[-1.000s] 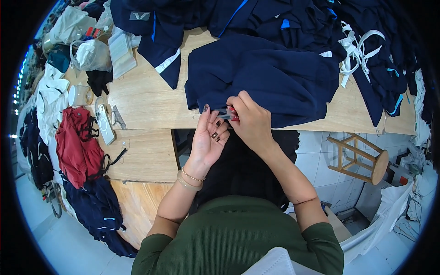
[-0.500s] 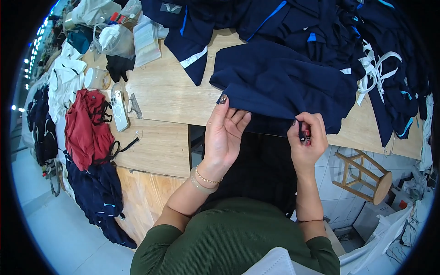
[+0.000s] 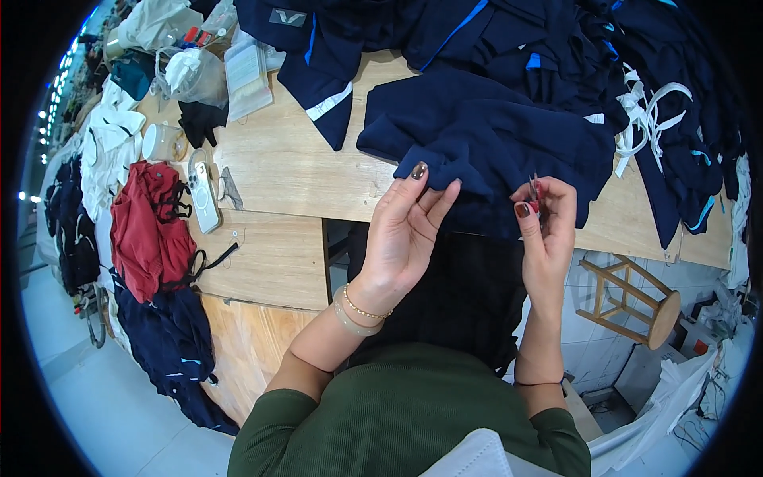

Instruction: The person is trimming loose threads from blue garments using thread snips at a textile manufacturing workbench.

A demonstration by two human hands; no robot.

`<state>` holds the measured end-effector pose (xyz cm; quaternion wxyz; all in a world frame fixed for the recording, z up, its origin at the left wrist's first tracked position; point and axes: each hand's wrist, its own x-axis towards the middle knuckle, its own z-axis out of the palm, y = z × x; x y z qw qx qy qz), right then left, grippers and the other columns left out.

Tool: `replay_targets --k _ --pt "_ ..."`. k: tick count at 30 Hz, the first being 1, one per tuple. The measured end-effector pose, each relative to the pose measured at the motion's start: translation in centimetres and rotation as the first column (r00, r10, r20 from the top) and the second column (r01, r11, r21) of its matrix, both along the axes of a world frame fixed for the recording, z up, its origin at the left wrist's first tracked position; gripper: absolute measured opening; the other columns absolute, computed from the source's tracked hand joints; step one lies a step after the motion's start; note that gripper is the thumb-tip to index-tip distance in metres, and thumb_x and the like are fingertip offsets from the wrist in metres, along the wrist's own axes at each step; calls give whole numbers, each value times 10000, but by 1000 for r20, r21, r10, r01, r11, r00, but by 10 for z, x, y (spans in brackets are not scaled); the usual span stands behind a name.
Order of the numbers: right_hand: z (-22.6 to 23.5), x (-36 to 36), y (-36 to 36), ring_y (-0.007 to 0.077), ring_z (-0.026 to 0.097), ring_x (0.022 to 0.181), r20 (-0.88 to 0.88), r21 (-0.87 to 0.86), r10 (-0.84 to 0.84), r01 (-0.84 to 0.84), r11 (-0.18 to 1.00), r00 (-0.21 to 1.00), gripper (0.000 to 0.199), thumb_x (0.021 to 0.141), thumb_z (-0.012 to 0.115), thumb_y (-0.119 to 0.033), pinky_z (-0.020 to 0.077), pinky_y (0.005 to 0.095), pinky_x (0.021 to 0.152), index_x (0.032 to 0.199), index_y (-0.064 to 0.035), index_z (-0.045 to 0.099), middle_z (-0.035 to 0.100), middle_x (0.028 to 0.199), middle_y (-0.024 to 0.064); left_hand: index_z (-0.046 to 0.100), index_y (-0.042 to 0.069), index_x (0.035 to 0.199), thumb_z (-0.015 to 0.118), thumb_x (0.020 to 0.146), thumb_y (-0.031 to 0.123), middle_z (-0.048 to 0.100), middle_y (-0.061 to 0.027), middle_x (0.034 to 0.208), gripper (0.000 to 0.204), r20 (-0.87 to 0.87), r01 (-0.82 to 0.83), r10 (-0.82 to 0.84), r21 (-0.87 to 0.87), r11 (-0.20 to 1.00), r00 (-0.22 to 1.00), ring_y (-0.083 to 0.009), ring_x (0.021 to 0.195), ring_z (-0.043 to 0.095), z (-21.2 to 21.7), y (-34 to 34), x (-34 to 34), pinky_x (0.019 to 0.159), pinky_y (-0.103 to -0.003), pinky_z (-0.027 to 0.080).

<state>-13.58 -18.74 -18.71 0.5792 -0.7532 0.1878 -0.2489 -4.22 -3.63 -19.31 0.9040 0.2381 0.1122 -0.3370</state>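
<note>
A dark navy garment [image 3: 485,119] lies bunched across the near edge of the table in front of me. My left hand [image 3: 409,222] pinches a fold of its cloth between thumb and fingers, palm turned up. Small red-handled thread snips [image 3: 536,199] sit in my right hand [image 3: 548,230], their short metal tips pointing up and away from me. The snips are beside the garment's near right part; whether the blades touch cloth or thread I cannot tell. The fingers partly cover the handles.
More navy garments with blue strips [image 3: 517,40] are heaped at the back. White straps [image 3: 652,119] lie at the right. On the left are a phone [image 3: 203,195], a clear plastic tub [image 3: 161,141] and a red garment [image 3: 151,230]. A wooden stool [image 3: 628,298] stands on the floor at right.
My left hand has shifted right and slightly up, gathering the cloth into a fold. The right hand has risen and turned, so the snips' tips now show above the fingers.
</note>
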Motion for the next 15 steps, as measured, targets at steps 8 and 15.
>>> replay_targets --k 8,15 --pt "12 0 7 97 550 650 54 -253 -22 35 967 998 232 724 765 37 434 208 569 883 33 597 594 792 60 540 58 1133 532 974 166 644 -75 1075 193 116 -8 2 48 999 993 -184 1008 638 4 -4 -3 977 -381 508" --pt "10 13 17 152 564 600 111 -377 -6 48 925 994 207 720 766 27 443 231 526 845 29 601 602 745 101 517 59 1158 499 989 176 643 -93 1078 207 137 -5 0 41 999 991 -194 1010 641 6 -5 -5 959 -378 520"
